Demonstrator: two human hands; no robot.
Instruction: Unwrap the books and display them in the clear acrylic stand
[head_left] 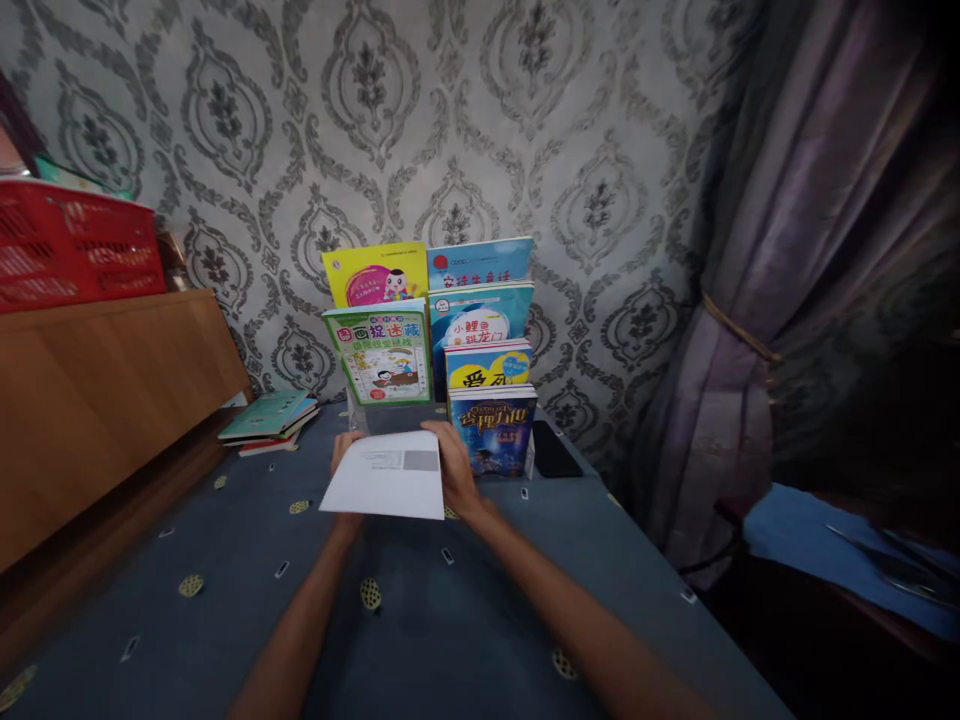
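Observation:
Between my two hands is a thin book or booklet (382,490), its plain white side with a grey printed block facing me and tilted. My left hand (345,448) grips its left edge, with the fingers mostly hidden behind it. On the opposite edge my right hand (456,468) is closed around it, thumb along the top. Just beyond stand a green picture book (386,360) and a yellow book (371,265). To their right, a dark blue book (495,430), a yellow-and-blue book (517,365), a teal book (480,310) and a blue book (480,258) rise in tiers.
A black flat phone-like object (555,450) lies right of the books. Several books lie in a small stack (266,415) at the left, by a wooden headboard-like panel (127,380). A red basket (79,245) sits above it. A tied curtain (720,400) hangs at the right.

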